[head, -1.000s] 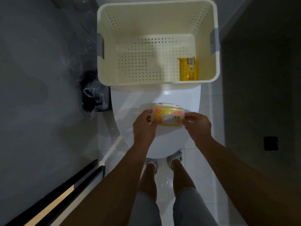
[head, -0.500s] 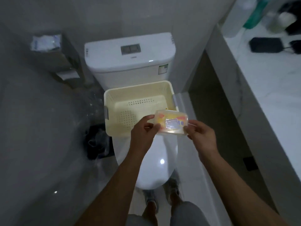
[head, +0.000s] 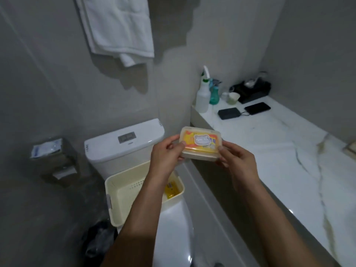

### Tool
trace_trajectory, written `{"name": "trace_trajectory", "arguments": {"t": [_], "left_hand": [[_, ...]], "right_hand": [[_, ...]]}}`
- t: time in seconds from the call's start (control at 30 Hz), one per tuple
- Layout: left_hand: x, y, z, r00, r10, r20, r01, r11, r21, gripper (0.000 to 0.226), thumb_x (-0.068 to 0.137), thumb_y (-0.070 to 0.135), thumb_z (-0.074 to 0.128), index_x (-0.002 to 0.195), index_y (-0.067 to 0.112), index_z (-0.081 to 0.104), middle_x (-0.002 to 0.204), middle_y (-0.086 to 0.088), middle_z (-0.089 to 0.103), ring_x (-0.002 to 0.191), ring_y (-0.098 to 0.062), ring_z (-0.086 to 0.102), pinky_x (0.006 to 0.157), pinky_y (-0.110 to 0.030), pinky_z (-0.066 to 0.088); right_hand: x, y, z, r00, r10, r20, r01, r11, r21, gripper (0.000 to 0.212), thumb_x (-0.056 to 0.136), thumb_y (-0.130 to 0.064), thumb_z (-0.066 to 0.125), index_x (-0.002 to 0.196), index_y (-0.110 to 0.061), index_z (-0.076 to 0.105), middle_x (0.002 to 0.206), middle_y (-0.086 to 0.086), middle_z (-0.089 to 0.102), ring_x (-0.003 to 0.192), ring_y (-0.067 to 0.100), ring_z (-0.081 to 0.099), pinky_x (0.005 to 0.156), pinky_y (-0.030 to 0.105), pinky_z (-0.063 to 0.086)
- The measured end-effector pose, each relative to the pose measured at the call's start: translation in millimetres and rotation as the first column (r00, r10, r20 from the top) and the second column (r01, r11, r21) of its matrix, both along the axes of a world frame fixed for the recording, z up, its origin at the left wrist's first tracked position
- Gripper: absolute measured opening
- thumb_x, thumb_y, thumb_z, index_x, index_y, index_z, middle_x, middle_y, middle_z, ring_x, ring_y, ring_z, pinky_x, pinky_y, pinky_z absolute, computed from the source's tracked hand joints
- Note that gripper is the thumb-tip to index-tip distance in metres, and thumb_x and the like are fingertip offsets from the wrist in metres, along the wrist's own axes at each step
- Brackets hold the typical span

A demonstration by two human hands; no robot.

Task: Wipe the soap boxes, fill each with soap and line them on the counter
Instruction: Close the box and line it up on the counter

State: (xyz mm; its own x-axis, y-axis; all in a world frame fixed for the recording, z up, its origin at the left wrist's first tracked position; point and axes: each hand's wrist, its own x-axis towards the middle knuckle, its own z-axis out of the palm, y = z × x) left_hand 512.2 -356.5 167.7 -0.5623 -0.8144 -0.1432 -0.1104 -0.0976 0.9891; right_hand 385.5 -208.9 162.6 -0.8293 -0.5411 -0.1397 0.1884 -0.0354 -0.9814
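I hold a clear soap box [head: 200,143] with a yellow and orange label, lid closed, in both hands at chest height. My left hand [head: 165,157] grips its left end and my right hand [head: 235,158] grips its right end. The box hovers near the left edge of the white marble counter [head: 289,160]. Below, a cream perforated basket [head: 125,191] rests on the toilet lid, with a yellow soap packet [head: 170,190] lying in its right side, partly hidden by my left forearm.
A white toilet tank [head: 123,141] stands behind the basket. At the counter's far end are a spray bottle [head: 203,97], a teal bottle [head: 214,93], a small cup, two dark flat devices [head: 229,113] and a black box. A white towel [head: 117,27] hangs on the wall.
My view has tilted up from the basket to the wall and counter. Both hands have lifted the soap box up and to the right, toward the counter.
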Motion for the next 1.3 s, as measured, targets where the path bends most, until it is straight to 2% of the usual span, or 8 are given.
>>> {"name": "trace_trajectory", "arguments": {"t": [0.13, 0.23, 0.3, 0.4, 0.7, 0.9, 1.1, 1.3], "left_hand": [[-30.1, 21.5, 27.4, 0.997, -0.064, -0.040, 0.064, 0.998, 0.007, 0.032, 0.093, 0.016, 0.065, 0.125, 0.015, 0.068, 0.100, -0.005, 0.073, 0.080, -0.014, 0.073, 0.070, -0.032, 0.062], [-56.6, 39.1, 38.8, 0.994, -0.094, -0.049, 0.094, 0.996, -0.002, 0.031, 0.095, 0.018, 0.064, 0.126, 0.016, 0.066, 0.099, -0.002, 0.074, 0.081, -0.014, 0.074, 0.066, -0.029, 0.061], [-77.1, 53.1, 44.2, 0.991, -0.121, -0.058, 0.121, 0.993, -0.004, 0.032, 0.095, 0.017, 0.063, 0.127, 0.014, 0.065, 0.102, -0.005, 0.074, 0.083, -0.016, 0.074, 0.064, -0.026, 0.060], [-113.4, 80.3, 50.5, 0.985, -0.159, -0.062, 0.159, 0.987, -0.005, 0.035, 0.095, 0.014, 0.062, 0.129, 0.009, 0.064, 0.106, -0.014, 0.071, 0.084, -0.022, 0.073, 0.068, -0.031, 0.062], [-214.1, 172.7, 44.5, 0.960, -0.277, -0.050, 0.277, 0.961, -0.016, 0.033, 0.092, 0.023, 0.065, 0.124, 0.018, 0.067, 0.096, -0.009, 0.073, 0.072, -0.021, 0.075, 0.081, -0.045, 0.061], [-271.7, 234.3, 33.8, 0.931, -0.364, -0.023, 0.364, 0.931, 0.009, 0.030, 0.091, 0.024, 0.066, 0.120, 0.019, 0.068, 0.096, -0.009, 0.071, 0.074, -0.018, 0.074, 0.077, -0.038, 0.062], [-328.6, 271.3, 25.9, 0.884, -0.468, 0.015, 0.468, 0.884, -0.004, 0.026, 0.089, 0.023, 0.070, 0.114, 0.019, 0.070, 0.097, -0.013, 0.068, 0.077, -0.019, 0.072, 0.078, -0.038, 0.062], [-405.2, 300.3, 13.1, 0.794, -0.606, 0.055, 0.607, 0.794, -0.026, 0.023, 0.086, 0.027, 0.072, 0.108, 0.022, 0.071, 0.091, -0.003, 0.071, 0.079, -0.018, 0.072, 0.084, -0.044, 0.060]], "right_hand": [[-23.2, 25.4, 28.6, 0.993, -0.092, -0.074, 0.093, 0.996, 0.005, 0.024, 0.093, -0.013, 0.068, 0.117, -0.011, 0.073, 0.100, 0.006, 0.077, 0.093, 0.024, 0.074, 0.084, 0.039, 0.060], [-45.2, 47.9, 39.6, 0.985, -0.125, -0.116, 0.127, 0.992, 0.012, 0.028, 0.093, -0.015, 0.068, 0.121, -0.010, 0.071, 0.104, 0.009, 0.076, 0.096, 0.026, 0.073, 0.086, 0.044, 0.060], [-60.4, 65.8, 44.4, 0.979, -0.150, -0.138, 0.152, 0.988, 0.009, 0.029, 0.093, -0.018, 0.069, 0.121, -0.011, 0.071, 0.106, 0.008, 0.075, 0.096, 0.025, 0.073, 0.086, 0.044, 0.061], [-87.0, 97.8, 50.6, 0.973, -0.182, -0.144, 0.185, 0.983, 0.008, 0.030, 0.093, -0.020, 0.069, 0.122, -0.012, 0.071, 0.107, 0.007, 0.075, 0.096, 0.024, 0.073, 0.087, 0.043, 0.061], [-167.5, 203.2, 51.9, 0.942, -0.295, -0.160, 0.302, 0.953, 0.020, 0.029, 0.091, -0.019, 0.071, 0.119, -0.013, 0.072, 0.105, 0.005, 0.076, 0.095, 0.023, 0.073, 0.086, 0.041, 0.060], [-210.0, 269.0, 33.8, 0.904, -0.401, -0.149, 0.408, 0.913, 0.024, 0.034, 0.090, -0.021, 0.073, 0.122, -0.012, 0.071, 0.105, 0.006, 0.076, 0.093, 0.022, 0.074, 0.083, 0.039, 0.061], [-243.7, 310.7, 16.0, 0.835, -0.539, -0.111, 0.546, 0.837, 0.043, 0.034, 0.088, -0.019, 0.074, 0.120, -0.009, 0.070, 0.106, 0.010, 0.075, 0.092, 0.023, 0.074, 0.083, 0.039, 0.061], [-282.8, 339.7, -0.3, 0.699, -0.707, -0.106, 0.715, 0.694, 0.083, 0.028, 0.088, -0.015, 0.074, 0.114, -0.007, 0.072, 0.103, 0.011, 0.075, 0.087, 0.025, 0.074, 0.084, 0.043, 0.061]]}}
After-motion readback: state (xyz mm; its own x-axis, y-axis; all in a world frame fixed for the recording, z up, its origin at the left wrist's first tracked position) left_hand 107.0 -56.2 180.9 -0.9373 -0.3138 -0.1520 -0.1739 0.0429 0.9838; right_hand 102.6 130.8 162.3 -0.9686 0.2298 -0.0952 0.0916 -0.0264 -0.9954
